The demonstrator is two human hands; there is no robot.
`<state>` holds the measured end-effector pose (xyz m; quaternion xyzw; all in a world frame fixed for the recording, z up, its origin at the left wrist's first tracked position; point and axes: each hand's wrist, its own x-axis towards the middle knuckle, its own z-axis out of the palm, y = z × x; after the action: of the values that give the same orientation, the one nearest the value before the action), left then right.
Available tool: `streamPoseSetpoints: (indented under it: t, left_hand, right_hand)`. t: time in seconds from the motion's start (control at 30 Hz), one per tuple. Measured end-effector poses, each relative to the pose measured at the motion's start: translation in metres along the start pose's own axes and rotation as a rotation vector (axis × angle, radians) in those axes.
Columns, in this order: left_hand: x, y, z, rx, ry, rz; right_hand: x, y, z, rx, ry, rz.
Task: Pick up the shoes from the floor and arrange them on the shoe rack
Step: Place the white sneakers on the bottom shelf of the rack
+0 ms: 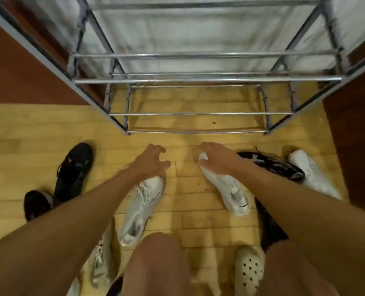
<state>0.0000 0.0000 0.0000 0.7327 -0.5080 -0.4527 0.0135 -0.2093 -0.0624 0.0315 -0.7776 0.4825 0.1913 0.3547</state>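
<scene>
A metal shoe rack (207, 79) with bare chrome bars stands straight ahead on the wooden floor. My left hand (150, 160) hovers with fingers spread just over the toe of a white striped sneaker (141, 208) lying on the floor. My right hand (216, 157) is closed over the toe end of a white sneaker (230, 189) on the floor. A black shoe (76, 169) and a second black shoe (36, 202) lie at the left. A black shoe (277, 165) and a white shoe (311, 171) lie at the right.
Dark red-brown panels (21, 69) flank the rack on both sides. Near my knees lie a pale laced sneaker (101, 261), a cream clog (249, 270) and a dark shoe (271, 227). Bare floor (185, 150) lies between my hands and the rack.
</scene>
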Motion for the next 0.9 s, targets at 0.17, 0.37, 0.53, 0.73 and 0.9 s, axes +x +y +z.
streamPoseSetpoints:
  t: [0.17,0.37,0.53,0.73,0.9]
  left_hand:
    - [0.040,-0.086,0.036,0.106,-0.035,-0.108]
    - [0.042,-0.123,0.073,0.325,-0.035,-0.059]
    - [0.031,-0.105,0.084,0.525,-0.003,0.014]
    - [0.011,-0.073,0.058,0.419,0.051,0.205]
    - [-0.020,-0.018,0.010,0.532,0.267,0.398]
  right_hand:
    - [0.068,-0.007,0.049,-0.118,-0.011,-0.079]
    - [0.077,-0.006,0.077,-0.189,-0.018,-0.103]
    - [0.046,0.008,0.079,-0.235,-0.087,-0.094]
    - [-0.001,0.001,0.052,-0.268,-0.114,-0.063]
    - [-0.050,-0.023,0.014,-0.286,-0.083,-0.062]
